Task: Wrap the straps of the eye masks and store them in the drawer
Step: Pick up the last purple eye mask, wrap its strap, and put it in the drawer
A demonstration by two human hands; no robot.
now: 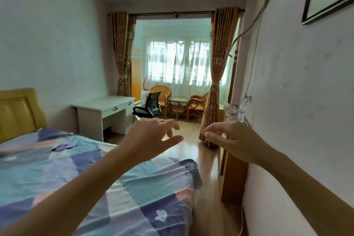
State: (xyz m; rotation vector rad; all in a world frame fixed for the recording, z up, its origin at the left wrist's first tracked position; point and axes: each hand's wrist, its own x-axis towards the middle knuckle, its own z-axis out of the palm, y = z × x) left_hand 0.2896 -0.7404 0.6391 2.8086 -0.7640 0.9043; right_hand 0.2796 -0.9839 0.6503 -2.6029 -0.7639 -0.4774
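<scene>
A purple eye mask point(64, 146) lies on the checked bedspread point(57, 174) at the left, well away from both hands. My left hand point(151, 138) is stretched out in front of me above the bed's far corner, fingers apart, holding nothing. My right hand point(233, 140) is raised beside it near the right wall, fingers loosely curled and apart, also empty. A white desk with drawers point(115, 108) stands against the left wall beyond the bed.
A yellow headboard point(17, 113) is at the far left. A black office chair point(149, 108) stands past the desk. A wooden cabinet point(233, 174) with a bottle point(241, 113) lines the right wall. Wooden floor point(203, 159) runs between bed and cabinet.
</scene>
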